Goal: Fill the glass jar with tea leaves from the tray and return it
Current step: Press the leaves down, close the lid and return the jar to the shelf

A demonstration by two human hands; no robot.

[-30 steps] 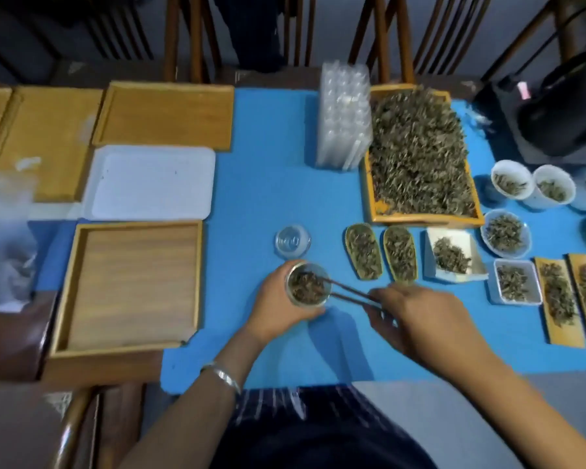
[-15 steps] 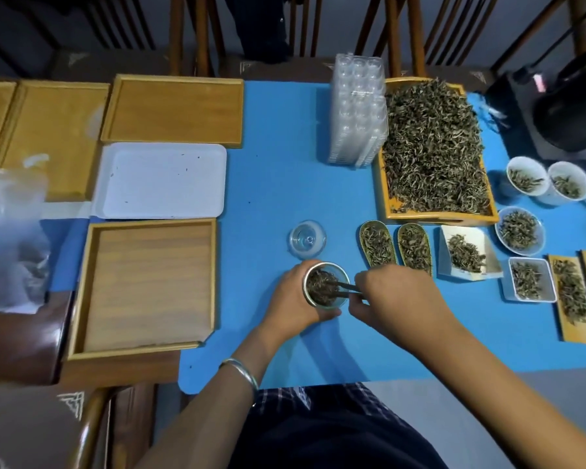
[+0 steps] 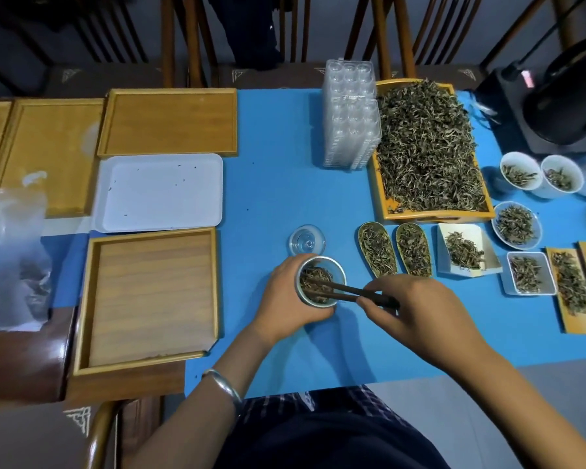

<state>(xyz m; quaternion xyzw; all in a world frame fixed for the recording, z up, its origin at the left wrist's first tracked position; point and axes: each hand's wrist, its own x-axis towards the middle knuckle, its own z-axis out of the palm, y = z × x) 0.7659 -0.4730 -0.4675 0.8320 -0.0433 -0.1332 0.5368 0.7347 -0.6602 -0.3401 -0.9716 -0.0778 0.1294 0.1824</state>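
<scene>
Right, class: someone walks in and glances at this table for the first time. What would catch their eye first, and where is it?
Probably the two hands at the near edge: the left hand grips a glass jar of tea leaves while the right hand pokes chopsticks into it. Next, the wooden tray heaped with tea leaves at the far right of the blue mat.
</scene>
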